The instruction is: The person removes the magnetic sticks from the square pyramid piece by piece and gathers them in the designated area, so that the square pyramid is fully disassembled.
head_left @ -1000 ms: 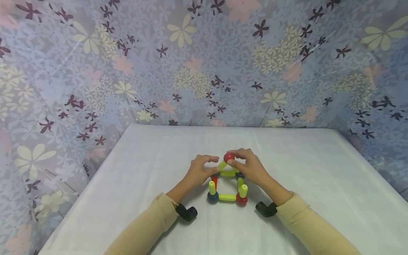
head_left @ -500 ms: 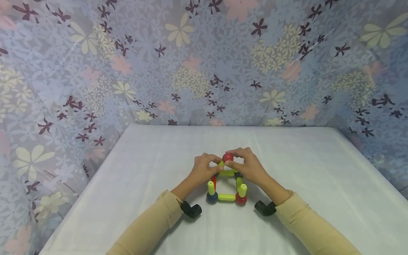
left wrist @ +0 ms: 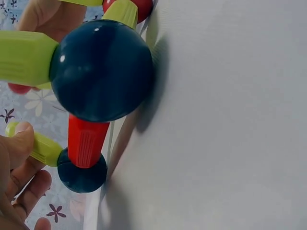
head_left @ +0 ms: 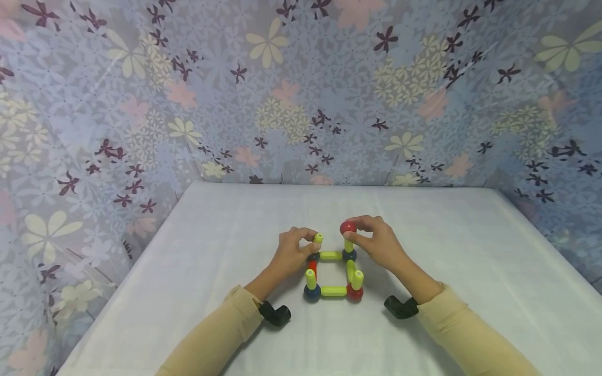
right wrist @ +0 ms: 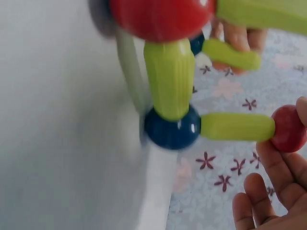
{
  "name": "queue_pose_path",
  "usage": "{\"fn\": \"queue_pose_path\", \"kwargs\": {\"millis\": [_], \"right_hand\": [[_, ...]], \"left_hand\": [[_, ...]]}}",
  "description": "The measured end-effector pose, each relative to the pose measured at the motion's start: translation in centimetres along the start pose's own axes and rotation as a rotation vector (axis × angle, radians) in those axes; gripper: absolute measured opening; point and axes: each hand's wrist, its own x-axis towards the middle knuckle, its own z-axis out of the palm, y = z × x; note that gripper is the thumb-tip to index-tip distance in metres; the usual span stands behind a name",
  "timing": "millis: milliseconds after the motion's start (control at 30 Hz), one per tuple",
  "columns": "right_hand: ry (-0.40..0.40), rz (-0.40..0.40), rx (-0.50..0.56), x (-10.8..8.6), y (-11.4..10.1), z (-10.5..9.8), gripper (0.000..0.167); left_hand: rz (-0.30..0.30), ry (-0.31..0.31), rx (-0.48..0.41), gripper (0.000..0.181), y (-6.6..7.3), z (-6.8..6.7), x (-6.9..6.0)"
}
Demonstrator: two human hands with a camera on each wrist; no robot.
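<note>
A square frame of magnetic rods and balls lies on the table, with a yellow-green rod standing on each corner ball. At the back right, my right hand [head_left: 380, 243] pinches a red ball [head_left: 348, 227] on top of the upright rod [right wrist: 237, 126]. My left hand [head_left: 289, 253] pinches the upright rod [head_left: 318, 238] at the back left, which rises from a blue ball [left wrist: 82, 172]. A red rod [left wrist: 87, 143] forms the left side. In front are a blue ball [head_left: 312, 292] and a red ball [head_left: 355, 292], their upright rods bare on top.
White cloth covers the table [head_left: 235, 219]. A flowered curtain [head_left: 301, 104] hangs behind and around it. Black wrist mounts [head_left: 276, 315] sit at both cuffs, beside the frame's front corners.
My right hand has moved right with the red ball, which now tops the back right rod. The back left rod, earlier leaning toward the ball, now stands nearly upright in my left fingers.
</note>
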Motion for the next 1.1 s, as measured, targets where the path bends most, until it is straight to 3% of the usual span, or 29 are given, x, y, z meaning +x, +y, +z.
{"fn": "queue_pose_path", "kwargs": {"millis": [333,800,967,1100], "right_hand": [[-0.018,0.07,0.029,-0.8,2.8,-2.3,0.051],[-0.019,0.006,-0.096,-0.7,4.8,-3.2,0.044],[-0.09,0.062,-0.16,-0.6,5.5,-3.4,0.04],[-0.175,0.046,-0.222,-0.5,5.9,-3.2,0.036]], "left_hand": [[-0.086,0.019,-0.041,0.024,-0.7,-0.6,-0.7],[-0.14,0.034,-0.127,0.024,-1.1,-0.8,-0.9],[-0.162,0.043,-0.14,0.023,-1.3,-1.1,-0.9],[-0.179,0.043,-0.142,0.024,-1.7,-1.5,-0.8]]}}
